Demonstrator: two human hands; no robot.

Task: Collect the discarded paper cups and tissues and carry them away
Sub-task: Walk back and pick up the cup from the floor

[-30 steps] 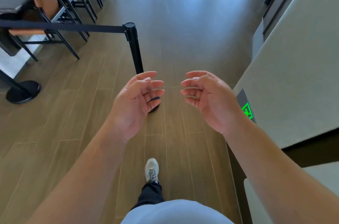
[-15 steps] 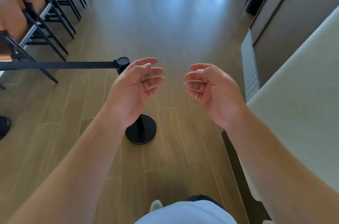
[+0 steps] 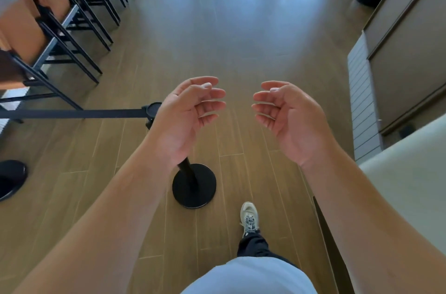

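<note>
No paper cup or tissue shows anywhere in the head view. My left hand [image 3: 185, 120] and my right hand [image 3: 289, 117] are held out in front of me at waist height, palms facing each other with a gap between them. Fingers of both are loosely curled and apart, and neither holds anything. Below them lies a wooden plank floor [image 3: 229, 35].
A black belt-barrier post [image 3: 193, 185] with a round base stands just under my left hand, its belt [image 3: 72, 114] running left. A second base [image 3: 9, 178] sits at the far left. Brown chairs [image 3: 48, 18] line the left side. A beige counter [image 3: 410, 178] and wall panels [image 3: 405, 57] border the right.
I have walked forward: the barrier post has drawn closer and lower in view, and my foot has stepped ahead. Both hands stay empty in the same pose.
</note>
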